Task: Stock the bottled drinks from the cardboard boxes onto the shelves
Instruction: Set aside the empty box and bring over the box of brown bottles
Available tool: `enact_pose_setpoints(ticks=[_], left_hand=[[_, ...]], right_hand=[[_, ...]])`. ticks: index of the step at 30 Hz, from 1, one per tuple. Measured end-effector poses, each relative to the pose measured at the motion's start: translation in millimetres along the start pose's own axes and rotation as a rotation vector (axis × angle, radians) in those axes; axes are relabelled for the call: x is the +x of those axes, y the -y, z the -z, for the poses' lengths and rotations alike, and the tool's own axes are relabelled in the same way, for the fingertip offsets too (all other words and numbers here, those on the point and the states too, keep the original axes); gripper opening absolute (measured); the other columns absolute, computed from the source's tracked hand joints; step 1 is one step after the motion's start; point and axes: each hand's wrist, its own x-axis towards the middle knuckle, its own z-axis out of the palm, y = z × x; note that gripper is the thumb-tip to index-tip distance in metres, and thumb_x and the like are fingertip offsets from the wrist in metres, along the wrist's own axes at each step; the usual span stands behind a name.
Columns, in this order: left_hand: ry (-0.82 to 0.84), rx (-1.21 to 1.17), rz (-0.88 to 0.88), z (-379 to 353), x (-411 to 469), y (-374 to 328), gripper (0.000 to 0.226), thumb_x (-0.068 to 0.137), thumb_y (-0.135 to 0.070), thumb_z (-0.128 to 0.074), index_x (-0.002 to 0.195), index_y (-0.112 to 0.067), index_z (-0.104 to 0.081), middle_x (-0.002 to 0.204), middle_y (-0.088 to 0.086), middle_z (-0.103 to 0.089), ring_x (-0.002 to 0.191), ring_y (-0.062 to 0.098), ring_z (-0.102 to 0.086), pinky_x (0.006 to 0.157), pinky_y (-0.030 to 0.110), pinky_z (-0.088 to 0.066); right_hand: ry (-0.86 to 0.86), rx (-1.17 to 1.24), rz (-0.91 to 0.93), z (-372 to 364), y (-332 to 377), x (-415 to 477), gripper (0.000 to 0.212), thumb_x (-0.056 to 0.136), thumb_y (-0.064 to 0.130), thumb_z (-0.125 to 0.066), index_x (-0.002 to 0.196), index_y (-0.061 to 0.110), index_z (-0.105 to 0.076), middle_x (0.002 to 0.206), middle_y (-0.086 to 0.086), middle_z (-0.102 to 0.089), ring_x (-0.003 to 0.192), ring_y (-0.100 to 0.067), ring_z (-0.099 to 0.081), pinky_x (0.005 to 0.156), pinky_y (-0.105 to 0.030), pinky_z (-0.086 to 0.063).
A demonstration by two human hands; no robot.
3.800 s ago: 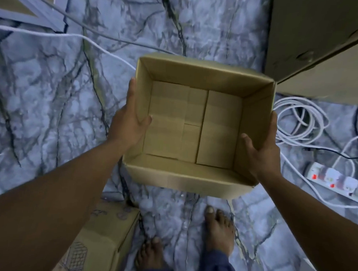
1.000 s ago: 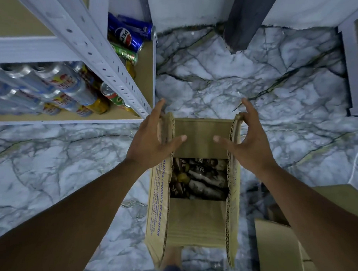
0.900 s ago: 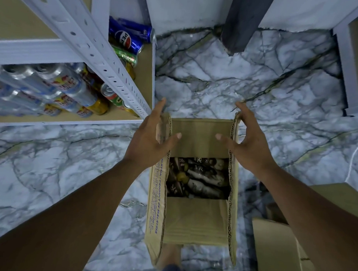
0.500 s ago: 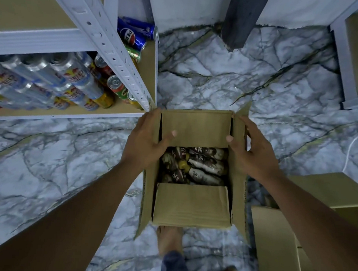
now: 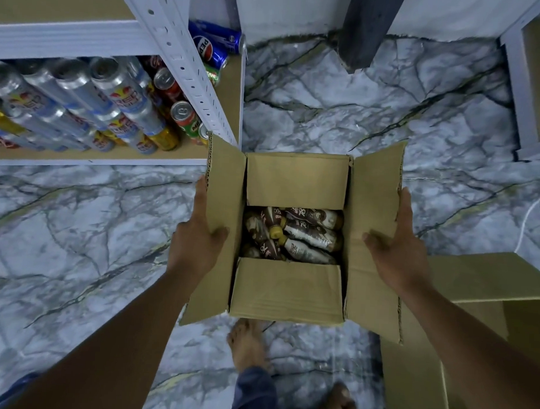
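Head view: we see our left hand point(image 5: 197, 241) at centre left gripping the left flap of the cardboard box point(image 5: 294, 180), thumb on top of the flap, fingers along its outer side; our right hand point(image 5: 395, 248) at centre right grips the right flap the same way. Cardboard box is mid-frame, flaps open, brown bottled drinks point(image 5: 307, 236) lying jumbled inside. Shelf point(image 5: 96, 160) at upper left holds rows of cans point(image 5: 113, 107). Second box point(image 5: 489, 279) at lower right, marble floor point(image 5: 78, 228) all around

Marble floor point(image 5: 327, 114) carries a carton point(image 5: 486, 279) at right; the low shelf point(image 5: 111, 160) holds drink cans point(image 5: 113, 85) (mostly silver).
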Motion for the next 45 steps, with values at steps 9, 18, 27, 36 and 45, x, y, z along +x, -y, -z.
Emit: enact_pose_setpoints(ticks=[9,18,27,36,45], left_hand=[[-0.026,-0.025,-0.013,1.3,6.4,12.3,0.105,0.097,-0.031,-0.068,0.156,-0.052,0.015,0.119,0.024,-0.069,0.089,0.042,-0.068,0.068,0.039,-0.053],[-0.038,-0.026,-0.041,7.8,1.3,16.7,0.096,0.101,-0.033,-0.061,0.156,-0.053,0.015,0.086,0.018,-0.069,0.059,0.024,-0.058,0.056,0.034,-0.047],[-0.108,-0.116,0.072,29.3,-48.7,53.2,0.091,0.101,-0.024,-0.059,0.160,-0.045,0.007,0.060,0.002,-0.056,0.051,0.020,-0.055,0.045,0.027,-0.034],[-0.267,-0.226,0.272,88.6,-116.0,142.2,0.090,0.101,-0.023,-0.060,0.161,-0.045,0.003,0.056,0.007,-0.058,0.047,0.023,-0.055,0.041,0.031,-0.041],[-0.449,-0.396,0.482,132.4,-163.9,251.8,0.094,0.101,-0.023,-0.058,0.152,-0.063,0.011,0.077,0.011,-0.069,0.058,0.027,-0.062,0.055,0.045,-0.057]], right_hand=[[-0.013,-0.036,0.033,1.7,-0.7,3.5,0.092,0.101,0.019,-0.062,0.161,0.042,0.004,0.122,-0.033,-0.063,0.059,-0.022,-0.053,0.052,-0.021,-0.035],[-0.028,-0.135,0.070,2.3,10.0,-5.8,0.089,0.102,0.019,-0.058,0.161,0.042,0.005,0.093,-0.012,-0.069,0.056,-0.016,-0.053,0.050,-0.025,-0.031],[0.055,-0.274,0.202,-7.2,55.2,-19.7,0.089,0.103,0.020,-0.057,0.159,0.045,0.007,0.073,-0.012,-0.060,0.056,-0.017,-0.048,0.050,-0.026,-0.031],[0.190,-0.355,0.531,-67.6,148.6,-49.7,0.093,0.099,0.010,-0.061,0.160,0.039,0.004,0.108,-0.033,-0.067,0.065,-0.031,-0.060,0.059,-0.033,-0.047],[0.334,-0.495,0.804,-177.8,263.1,-84.3,0.098,0.100,0.012,-0.061,0.156,0.046,0.011,0.091,-0.022,-0.069,0.047,-0.018,-0.048,0.039,-0.032,-0.036]])
